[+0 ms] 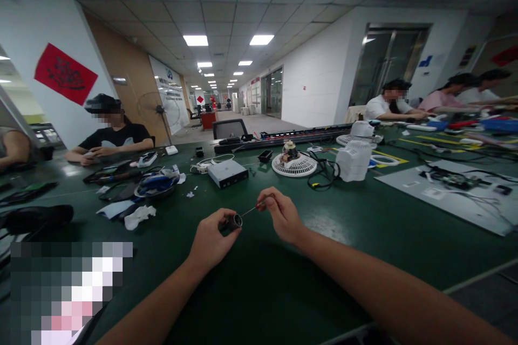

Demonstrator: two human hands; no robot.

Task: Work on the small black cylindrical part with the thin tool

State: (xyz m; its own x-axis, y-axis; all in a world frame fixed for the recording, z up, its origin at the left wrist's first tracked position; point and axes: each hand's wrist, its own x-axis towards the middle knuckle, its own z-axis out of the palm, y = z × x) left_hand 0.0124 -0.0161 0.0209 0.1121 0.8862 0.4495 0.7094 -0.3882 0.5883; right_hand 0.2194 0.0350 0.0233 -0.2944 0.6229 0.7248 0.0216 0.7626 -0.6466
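Note:
My left hand (212,240) is closed around a small dark cylindrical part (234,221), held just above the green table (348,226). My right hand (281,213) pinches a thin screwdriver (253,209) whose tip points into the open end of the part. Both hands hover near the table's middle, close to me.
A grey box (227,172), a white fan grille with a motor (293,164) and a white fan body (354,160) lie beyond my hands. Crumpled tissue (138,216) and cables sit at left. A grey mat (457,191) covers the right. Other people sit around the table.

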